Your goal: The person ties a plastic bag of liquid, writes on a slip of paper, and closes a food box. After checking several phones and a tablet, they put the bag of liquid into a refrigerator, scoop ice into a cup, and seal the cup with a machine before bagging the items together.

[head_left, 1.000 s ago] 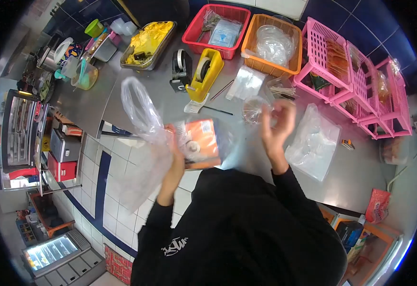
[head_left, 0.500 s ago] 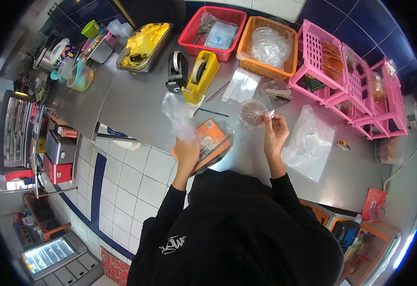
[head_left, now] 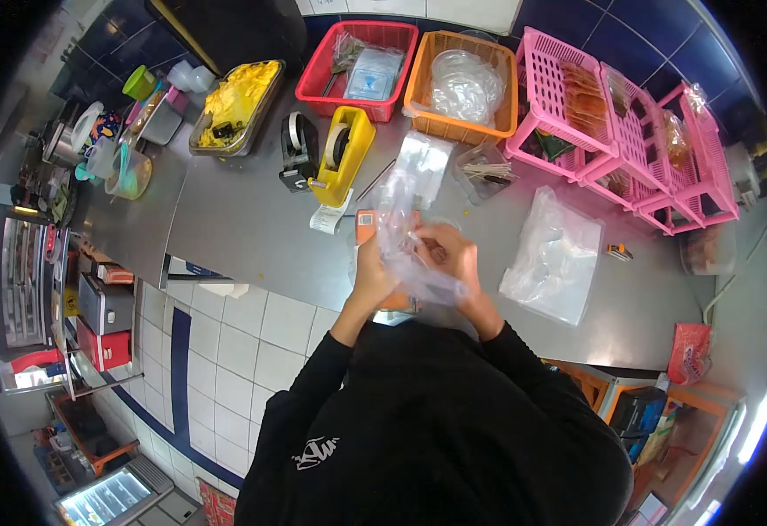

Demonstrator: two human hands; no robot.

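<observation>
My left hand (head_left: 373,270) grips a clear plastic bag (head_left: 394,230) near the front edge of the steel counter. Close on its right, my right hand (head_left: 455,261) has its fingers curled against the bag; what they pinch is too small and blurred to name. Part of the bag hangs over my right wrist. Under my hands lies an orange printed packet (head_left: 366,224), mostly covered. Beyond them stand a yellow tape dispenser (head_left: 345,158) and a black one (head_left: 296,151), with a paper slip (head_left: 328,217) nearby.
Clear bags (head_left: 559,254) lie to the right, below a box of sticks (head_left: 485,172). Red (head_left: 309,90), orange (head_left: 462,130) and pink baskets (head_left: 611,162) line the back. A tray of yellow food (head_left: 239,101) stands back left.
My right hand has moved left to meet my left hand at the bag. The round clear item it was touching is no longer seen on the counter. The camera view has shifted slightly.
</observation>
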